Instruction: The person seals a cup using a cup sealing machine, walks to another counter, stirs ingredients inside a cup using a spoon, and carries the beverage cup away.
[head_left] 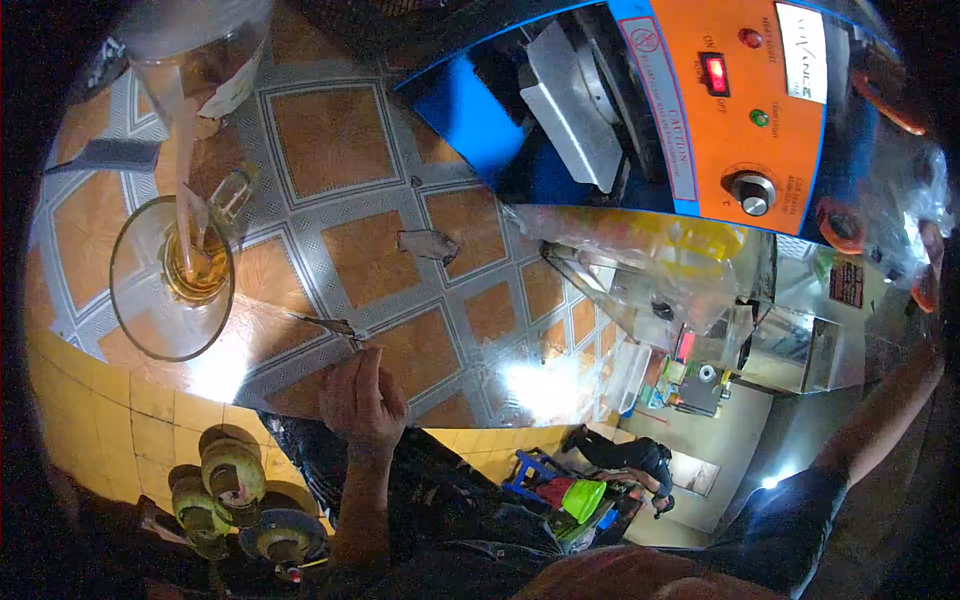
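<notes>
While the left hand is resting at the near edge of the table, the right hand is showing high beyond the right end, beside a clear plastic bag and orange curved pieces, which are sitting above or on top of the machine. The left fingers are curling halfway, and whether they are closing on anything one cannot tell; the right hand is fading into the dark rim, so its grip is not readable either. The step in hand is seemingly involving the bag and its neighbours, and the next move is probably calling for a sure hold on the slippery plastic, clear of the machine, whose power switch is glowing red. Just past the left fingertips a dark strip is lying. Toward the table's left edge a glass mug is holding amber liquid, and near the far left corner a clear tub is standing. A co-worker is bending in the background, well apart.
</notes>
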